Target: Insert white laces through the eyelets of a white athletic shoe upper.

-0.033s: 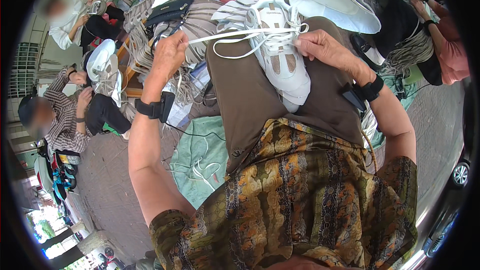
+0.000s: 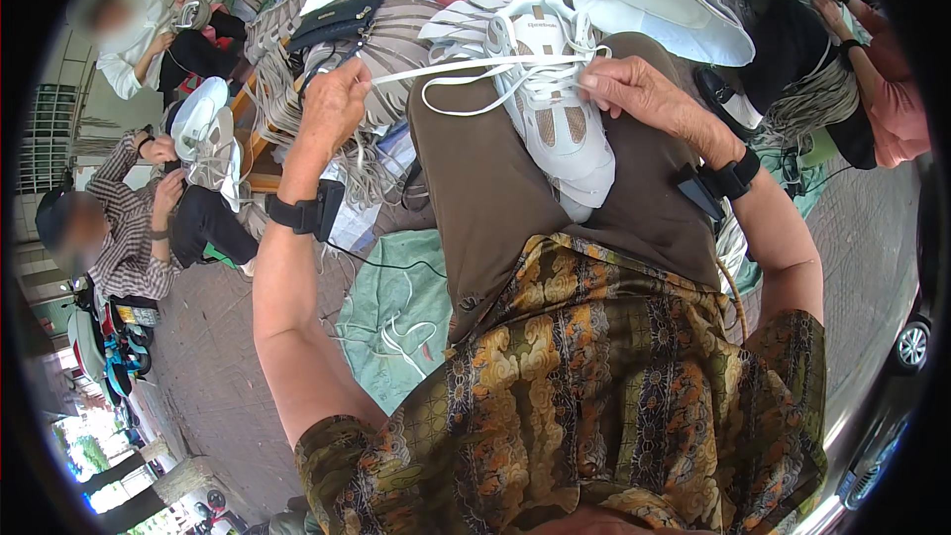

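A white and grey sneaker [image 2: 565, 129] rests across my knees, its toe pointing toward my body. White shoelace [image 2: 446, 69] runs through its upper eyelets. My left hand [image 2: 337, 99], out to the left of the shoe, is closed in a pinch on the lace and draws it out in a taut line. Below this stretch, a slack loop of lace hangs over my left thigh. My right hand [image 2: 639, 94] is closed at the shoe's right edge, its thumb and fingertips pinching at the lacing; its fingertips partly hide the lace there.
Piles of grey-beige shoe uppers [image 2: 396, 15] lie beyond my knees, with a dark pouch [image 2: 337, 22] on top. White shoe pieces [image 2: 664, 15] sit at far right. Green cloth [image 2: 396, 307] with loose laces covers ground at left. Co-workers handle shoes on both sides.
My right hand has shifted very slightly up and left against the lacing. My left hand and the sneaker stay practically where they were.
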Motion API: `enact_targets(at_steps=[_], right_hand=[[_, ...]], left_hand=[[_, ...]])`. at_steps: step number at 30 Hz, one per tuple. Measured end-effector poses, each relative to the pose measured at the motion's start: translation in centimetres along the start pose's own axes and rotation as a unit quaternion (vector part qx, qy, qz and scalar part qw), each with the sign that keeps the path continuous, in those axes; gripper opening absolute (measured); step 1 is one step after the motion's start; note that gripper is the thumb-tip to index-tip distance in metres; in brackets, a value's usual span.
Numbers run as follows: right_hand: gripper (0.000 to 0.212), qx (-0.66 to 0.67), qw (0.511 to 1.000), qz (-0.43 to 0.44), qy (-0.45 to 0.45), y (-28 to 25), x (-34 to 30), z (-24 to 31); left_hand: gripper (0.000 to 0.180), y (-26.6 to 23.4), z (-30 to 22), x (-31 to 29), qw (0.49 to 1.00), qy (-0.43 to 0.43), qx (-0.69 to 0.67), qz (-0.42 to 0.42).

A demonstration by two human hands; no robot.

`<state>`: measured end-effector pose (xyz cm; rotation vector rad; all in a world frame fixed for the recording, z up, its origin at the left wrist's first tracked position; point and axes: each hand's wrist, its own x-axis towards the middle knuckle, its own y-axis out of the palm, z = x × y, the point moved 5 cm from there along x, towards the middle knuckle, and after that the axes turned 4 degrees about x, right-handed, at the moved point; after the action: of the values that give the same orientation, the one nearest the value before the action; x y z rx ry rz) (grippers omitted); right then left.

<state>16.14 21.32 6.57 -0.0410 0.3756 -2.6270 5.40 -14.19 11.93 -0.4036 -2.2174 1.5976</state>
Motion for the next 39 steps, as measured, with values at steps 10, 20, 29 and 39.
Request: enact_targets(at_steps=[10,20,29,39], right_hand=[[0.035,0.031,0.991,-0.120,0.050,-1.1,2.0,-1.2],[0.006,-0.069,0.990,-0.102,-0.069,-0.9,1.8,-0.8],[0.003,-0.086,0.966,-0.230,-0.082,-2.6,2.0,-0.8],[0.009,-0.222,0.943,-0.230,-0.088,-1.0,0.5,2.0]], left_hand=[[0.006,-2.0,4.9,-1.2,0.994,0.016,0.094,-0.060],[0.006,-1.1,5.0,-0.4,0.995,0.009,0.077,-0.058],[0.004,-0.1,4.0,-0.8,0.997,0.033,0.019,-0.061],[0.006,0.5,4.4,-1.2,1.000,-0.022,-0.001,-0.006]])
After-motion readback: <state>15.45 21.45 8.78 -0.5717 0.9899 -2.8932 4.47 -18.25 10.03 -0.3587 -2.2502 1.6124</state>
